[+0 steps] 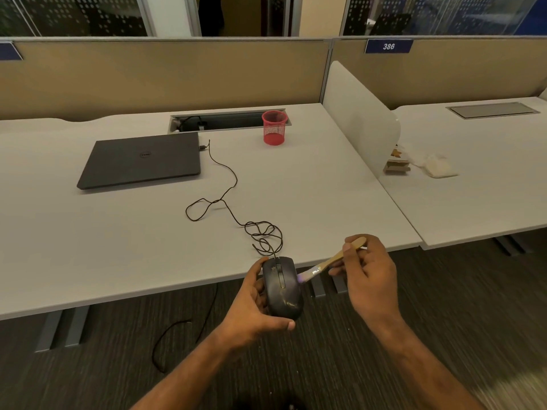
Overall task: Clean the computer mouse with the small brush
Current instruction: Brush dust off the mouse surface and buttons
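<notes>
I find the computer mouse (pixel 282 287) lifted clear of the worktop (pixel 310 184), held just past its near edge; the left hand (pixel 254 306) cups it from the left, thumb wrapped under the rear end and fingers (pixel 266 261) curled round the far side, so the grip is closed on the mouse; the right hand (pixel 370 276) pinches the wooden handle of the small brush (pixel 331 261) between thumb and fingers, the remaining fingers loosely curled; the bristle end touches the right flank of the mouse, near the buttons

Progress, as I judge it: brushing is under way on the right side; I cannot tell from this view whether the top, the wheel slot, the left flank or the underside have been treated, so I count most of the surface as outstanding; a pale smear shows on the rear of the mouse shell, which suggests cleaning remains

The mouse cable (pixel 233 208) runs in loose coils away from the mouse to a closed laptop (pixel 142 161); a red mesh cup (pixel 274 127) stands beyond the mouse, to the right of the laptop

Legible writing: a blue tag (pixel 388 46) on the partition, far beyond the mouse, reads "386"; the laptop lid carries a round logo, too small for me to read with certainty
</notes>
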Demonstrator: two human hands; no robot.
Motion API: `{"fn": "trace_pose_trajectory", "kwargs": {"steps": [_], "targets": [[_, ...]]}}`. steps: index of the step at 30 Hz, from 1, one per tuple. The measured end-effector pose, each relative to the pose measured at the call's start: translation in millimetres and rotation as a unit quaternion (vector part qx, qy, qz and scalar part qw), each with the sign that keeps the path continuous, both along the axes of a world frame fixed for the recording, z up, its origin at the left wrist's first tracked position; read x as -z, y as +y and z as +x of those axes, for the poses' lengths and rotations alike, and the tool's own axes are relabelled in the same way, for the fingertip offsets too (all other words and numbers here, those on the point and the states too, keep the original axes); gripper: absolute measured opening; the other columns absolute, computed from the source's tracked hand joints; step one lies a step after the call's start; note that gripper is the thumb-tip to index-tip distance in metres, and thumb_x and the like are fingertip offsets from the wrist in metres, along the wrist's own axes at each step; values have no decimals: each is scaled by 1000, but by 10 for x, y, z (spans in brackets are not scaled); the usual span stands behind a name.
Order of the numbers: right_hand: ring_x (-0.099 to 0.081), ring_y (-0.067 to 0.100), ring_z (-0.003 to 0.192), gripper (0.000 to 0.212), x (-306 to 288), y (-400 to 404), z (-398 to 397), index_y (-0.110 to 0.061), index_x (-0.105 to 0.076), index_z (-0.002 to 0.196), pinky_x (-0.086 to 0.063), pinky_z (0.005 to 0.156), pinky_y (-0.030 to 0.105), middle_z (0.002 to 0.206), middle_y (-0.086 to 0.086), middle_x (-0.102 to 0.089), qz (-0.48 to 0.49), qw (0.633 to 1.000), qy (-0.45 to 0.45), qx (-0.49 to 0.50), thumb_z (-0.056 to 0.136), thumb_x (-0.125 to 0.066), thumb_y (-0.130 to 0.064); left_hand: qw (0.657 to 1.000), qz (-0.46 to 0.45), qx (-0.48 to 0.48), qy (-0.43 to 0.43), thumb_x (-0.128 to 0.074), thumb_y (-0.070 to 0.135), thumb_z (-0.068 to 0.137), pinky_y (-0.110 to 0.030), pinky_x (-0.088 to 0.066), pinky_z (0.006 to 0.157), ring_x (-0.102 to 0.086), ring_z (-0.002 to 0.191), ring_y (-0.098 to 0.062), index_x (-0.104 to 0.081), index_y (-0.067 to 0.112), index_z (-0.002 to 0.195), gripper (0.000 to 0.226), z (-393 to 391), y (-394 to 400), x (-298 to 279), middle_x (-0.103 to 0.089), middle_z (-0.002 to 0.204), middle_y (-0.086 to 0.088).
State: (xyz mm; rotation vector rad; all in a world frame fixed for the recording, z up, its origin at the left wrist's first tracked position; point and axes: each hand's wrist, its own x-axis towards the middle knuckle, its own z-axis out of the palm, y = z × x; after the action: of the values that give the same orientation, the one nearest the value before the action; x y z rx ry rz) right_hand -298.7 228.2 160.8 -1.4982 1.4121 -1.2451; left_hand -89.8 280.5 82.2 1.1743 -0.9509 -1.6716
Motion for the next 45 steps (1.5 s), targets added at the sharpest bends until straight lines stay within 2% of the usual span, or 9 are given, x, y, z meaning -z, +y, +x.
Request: {"fn": "trace_pose_trajectory", "kwargs": {"steps": [5, 11, 19, 27, 30, 33, 38, 41, 45], "targets": [[-74, 17, 68, 7, -19, 46, 70, -23, -57, 101, -62, 63, 27, 74, 6, -70, -17, 999, -38, -19, 98, -53, -19, 1000, 3, -3, 1, -81, -24, 62, -40, -58, 100, -55, 136, -27, -21, 40, 157, 129, 3, -6, -11, -45, 154, -8], [-72, 10, 67, 8, 40, 58, 71, -20, -56, 103, -61, 64, 27, 77, 5, -71, -21, 1000, 12, -14, 97, -51, -22, 1000, 7, -6, 7, -78, -28, 64, -41, -57, 101, -55, 137, -28, -21, 39, 157, 128, -2, -18, -36, -45, 154, -9], [-73, 16, 67, 7, -37, 55, 88, -16, -57, 104, -62, 64, 30, 73, 6, -70, -25, 999, -27, -11, 99, -52, -16, 1000, 6, -5, 2, -78, -28, 64, -40, -59, 99, -54, 137, -29, -21, 40, 156, 128, -9, -18, -62, -44, 154, -9], [-72, 11, 67, 7, -4, 26, 0, -20, -56, 104, -62, 66, 32, 76, 4, -71, -13, 1000, 20, 12, 99, -52, -18, 1000, 6, -7, 2, -78, -29, 65, -40, -58, 100, -56, 135, -28, -20, 40, 157, 129, 4, -14, -73, -46, 153, -9], [-73, 14, 67, 8, -31, 15, 1, -24, -56, 101, -62, 65, 29, 76, 5, -71, -20, 1000, -11, 14, 99, -52, -18, 1000, 7, -7, 2, -78, -28, 64, -39, -59, 98, -56, 135, -28, -21, 41, 157, 129, 1, -16, -68, -46, 153, -8], [-73, 18, 67, 7, -20, 31, 77, -17, -57, 103, -62, 64, 31, 75, 7, -70, -12, 999, -39, -8, 100, -51, -15, 1000, 7, -10, 1, -78, -29, 64, -40, -59, 98, -58, 133, -26, -21, 40, 157, 129, -26, -32, -63, -47, 153, -9], [-71, 10, 65, 7, 32, 48, 65, -15, -55, 104, -60, 62, 23, 77, 9, -70, -20, 1000, 14, 9, 100, -50, -15, 1000, 5, -10, 5, -80, -28, 63, -44, -57, 102, -58, 135, -26, -21, 40, 157, 130, -32, -43, -40, -47, 153, -9], [-71, 9, 68, 8, 12, 46, 3, -17, -55, 106, -61, 65, 26, 79, 6, -71, -31, 999, 32, 24, 100, -50, -18, 1000, 4, -13, 6, -81, -26, 62, -44, -57, 102, -57, 135, -27, -21, 41, 157, 130, -11, -42, -36, -47, 154, -9], [-73, 16, 70, 8, -30, 117, 47, -16, -56, 104, -61, 65, 28, 77, 5, -69, -37, 999, -29, -15, 99, -50, -16, 1000, 1, -13, 5, -82, -21, 60, -40, -59, 98, -57, 135, -28, -22, 39, 156, 128, -17, -51, -47, -47, 153, -10]]}}
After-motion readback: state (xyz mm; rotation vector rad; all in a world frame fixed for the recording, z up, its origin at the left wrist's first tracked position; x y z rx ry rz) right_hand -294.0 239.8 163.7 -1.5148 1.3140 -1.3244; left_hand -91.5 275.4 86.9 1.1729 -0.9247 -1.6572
